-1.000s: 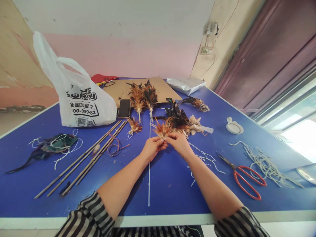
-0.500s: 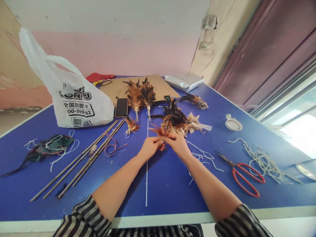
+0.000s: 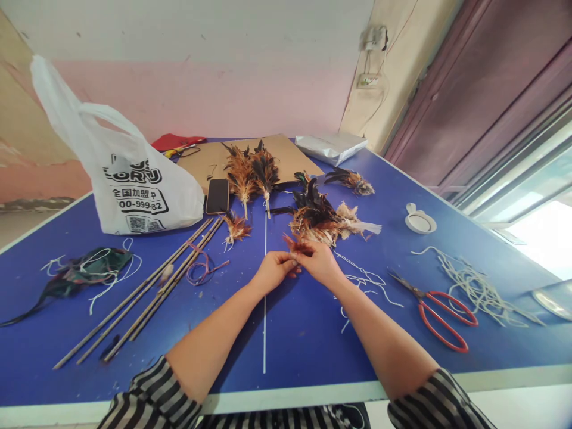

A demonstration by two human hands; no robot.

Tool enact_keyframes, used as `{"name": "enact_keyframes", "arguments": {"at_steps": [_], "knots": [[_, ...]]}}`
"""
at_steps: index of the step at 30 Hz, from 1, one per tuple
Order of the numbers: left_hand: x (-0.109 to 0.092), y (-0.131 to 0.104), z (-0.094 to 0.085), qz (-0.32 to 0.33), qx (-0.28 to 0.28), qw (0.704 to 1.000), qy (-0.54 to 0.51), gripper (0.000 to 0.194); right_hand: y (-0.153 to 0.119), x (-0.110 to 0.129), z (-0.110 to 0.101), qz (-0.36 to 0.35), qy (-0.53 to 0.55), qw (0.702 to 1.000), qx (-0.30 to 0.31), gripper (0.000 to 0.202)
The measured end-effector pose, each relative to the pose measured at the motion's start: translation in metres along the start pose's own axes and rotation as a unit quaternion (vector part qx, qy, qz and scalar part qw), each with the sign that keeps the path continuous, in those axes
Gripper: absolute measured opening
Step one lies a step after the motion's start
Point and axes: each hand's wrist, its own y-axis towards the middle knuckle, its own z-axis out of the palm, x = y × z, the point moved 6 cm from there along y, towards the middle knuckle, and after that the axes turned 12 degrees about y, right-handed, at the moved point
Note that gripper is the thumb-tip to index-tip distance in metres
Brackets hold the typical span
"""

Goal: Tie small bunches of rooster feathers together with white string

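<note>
Both hands meet above the middle of the blue table (image 3: 214, 333), fingertips pinched together. My left hand (image 3: 274, 269) is closed on the lower end of some reddish-brown feathers (image 3: 292, 243). My right hand (image 3: 318, 262) pinches the same feathers from the other side, and its fingers hide most of them. Just beyond lies a pile of black and brown feathers (image 3: 319, 211). Two tied feather bunches (image 3: 243, 176) rest farther back on brown cardboard (image 3: 290, 155). A small feather tuft (image 3: 236, 229) with white thread lies left of my hands.
Left are several thin sticks (image 3: 138, 298), a purple cord (image 3: 203, 268), dark feathers with string (image 3: 89, 268), a phone (image 3: 217, 196) and a white plastic bag (image 3: 138, 185). Right are red-handled scissors (image 3: 440, 313), tangled white string (image 3: 478, 286), tape (image 3: 420, 222) and another feather bunch (image 3: 351, 180).
My right hand has turned slightly over the feathers, so less of them sticks out to the left. The whole view has shifted slightly.
</note>
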Motion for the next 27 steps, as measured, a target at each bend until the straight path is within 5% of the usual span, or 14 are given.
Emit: {"name": "enact_keyframes", "arguments": {"at_steps": [20, 23, 27], "knots": [[-0.004, -0.003, -0.003, 0.013, -0.017, 1.000, 0.016, 0.015, 0.000, 0.007, -0.001, 0.004, 0.042, 0.999, 0.013, 0.012], [-0.002, -0.003, -0.006, -0.034, -0.039, 0.997, -0.064, 0.018, 0.000, 0.007, -0.005, -0.003, 0.033, 0.999, -0.003, 0.024], [0.005, -0.003, -0.008, -0.101, -0.045, 0.969, -0.219, 0.020, -0.003, 0.017, -0.011, -0.051, -0.145, 0.987, -0.037, 0.052]]}}
